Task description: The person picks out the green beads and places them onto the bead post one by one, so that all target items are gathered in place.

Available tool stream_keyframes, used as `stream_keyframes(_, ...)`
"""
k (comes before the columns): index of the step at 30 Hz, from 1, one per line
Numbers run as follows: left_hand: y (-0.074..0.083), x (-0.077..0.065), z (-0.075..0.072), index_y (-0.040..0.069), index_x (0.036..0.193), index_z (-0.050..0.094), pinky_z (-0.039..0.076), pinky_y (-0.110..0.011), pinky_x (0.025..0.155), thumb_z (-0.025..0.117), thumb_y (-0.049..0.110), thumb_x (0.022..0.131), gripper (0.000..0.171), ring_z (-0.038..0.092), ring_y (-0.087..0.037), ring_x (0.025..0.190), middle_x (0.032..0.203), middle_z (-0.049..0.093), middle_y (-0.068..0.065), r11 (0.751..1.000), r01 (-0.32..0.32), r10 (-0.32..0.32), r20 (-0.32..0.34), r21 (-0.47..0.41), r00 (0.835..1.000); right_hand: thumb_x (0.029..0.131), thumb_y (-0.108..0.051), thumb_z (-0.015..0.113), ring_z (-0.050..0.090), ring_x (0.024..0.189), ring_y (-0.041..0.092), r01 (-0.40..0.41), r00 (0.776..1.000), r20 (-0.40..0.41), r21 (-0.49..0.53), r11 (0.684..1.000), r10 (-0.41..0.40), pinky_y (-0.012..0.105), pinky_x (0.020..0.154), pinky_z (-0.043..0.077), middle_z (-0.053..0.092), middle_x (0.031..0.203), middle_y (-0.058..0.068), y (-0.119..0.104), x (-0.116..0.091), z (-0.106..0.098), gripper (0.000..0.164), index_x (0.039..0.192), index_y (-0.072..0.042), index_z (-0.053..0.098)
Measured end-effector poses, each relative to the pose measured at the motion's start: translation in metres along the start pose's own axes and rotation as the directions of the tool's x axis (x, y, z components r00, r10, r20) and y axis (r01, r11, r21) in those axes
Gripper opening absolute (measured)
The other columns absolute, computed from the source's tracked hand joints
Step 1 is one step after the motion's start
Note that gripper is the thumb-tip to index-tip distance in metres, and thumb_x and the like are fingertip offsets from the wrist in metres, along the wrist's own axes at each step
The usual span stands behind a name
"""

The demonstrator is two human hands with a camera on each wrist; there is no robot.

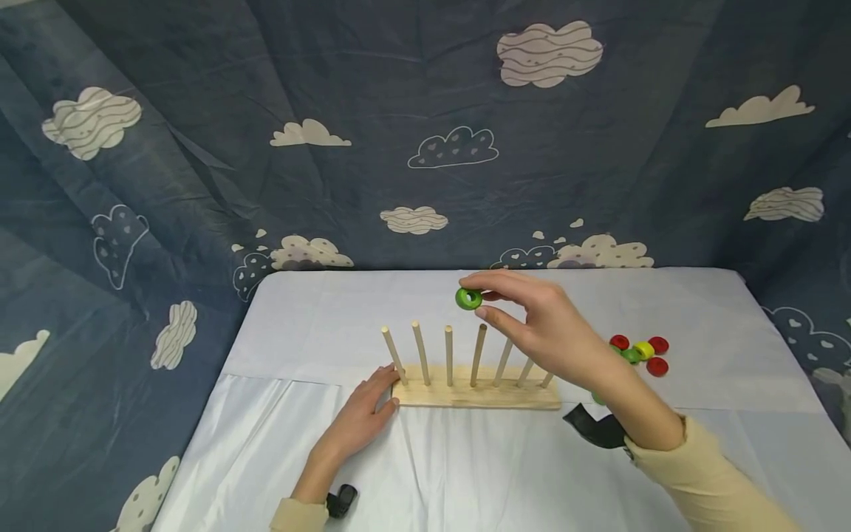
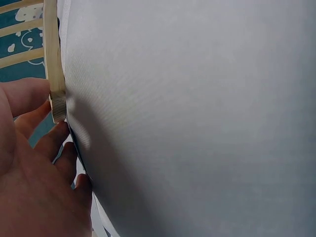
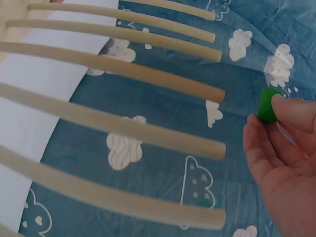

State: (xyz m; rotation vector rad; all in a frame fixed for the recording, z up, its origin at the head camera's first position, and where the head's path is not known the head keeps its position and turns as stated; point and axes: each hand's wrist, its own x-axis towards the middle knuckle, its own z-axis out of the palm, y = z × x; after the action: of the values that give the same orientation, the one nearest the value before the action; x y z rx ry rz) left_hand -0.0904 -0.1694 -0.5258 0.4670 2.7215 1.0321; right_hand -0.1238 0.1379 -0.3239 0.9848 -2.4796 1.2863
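Note:
A wooden peg stand point(image 1: 475, 397) with a row of several upright pegs stands on the white cloth. My left hand point(image 1: 362, 414) holds the left end of its base; in the left wrist view the thumb point(image 2: 28, 96) lies on one side and the fingers curl by the end. My right hand point(image 1: 561, 336) pinches a green ring point(image 1: 460, 303) between thumb and fingertips, above the peg tops and apart from them. In the right wrist view the green ring point(image 3: 267, 104) appears edge-on beyond the peg ends. My right hand and forearm hide some right-hand pegs.
Right of the stand lies a loose group of red rings point(image 1: 657, 366), a yellow ring point(image 1: 643, 350) and green rings point(image 1: 631, 356), partly behind the right forearm. A dark cloud-patterned curtain point(image 1: 372, 89) hangs behind the white-covered table point(image 1: 299, 318).

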Motion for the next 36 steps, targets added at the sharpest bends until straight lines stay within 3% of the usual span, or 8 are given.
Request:
stream_keyframes(15,-0.003,-0.001,0.003,0.011,0.147,0.046,0.02,-0.051,0.117,0.053,0.021,0.102,0.046,0.024,-0.027,0.146,0.156,0.035,-0.007,1.0,0.004,-0.004,-0.004,0.001,1.0,0.091,-0.006,0.071,0.059,0.115,0.012,-0.02,0.998,0.064,0.062,0.998,0.016,0.034,0.094,0.051,0.062,0.127,-0.008,-0.008,0.017,0.016,0.041,0.13,-0.017,0.064)
stream_keyframes(36,-0.001,0.001,0.002,0.009,0.146,0.047,0.02,-0.054,0.116,0.054,0.019,0.101,0.046,0.025,-0.028,0.146,0.155,0.036,-0.008,1.0,0.006,-0.006,-0.018,-0.012,1.0,0.087,-0.012,0.076,0.063,0.103,0.006,-0.052,0.997,0.067,0.195,0.979,0.04,0.027,0.093,0.05,0.066,0.113,-0.012,-0.016,0.044,0.046,0.034,0.12,-0.017,0.069)
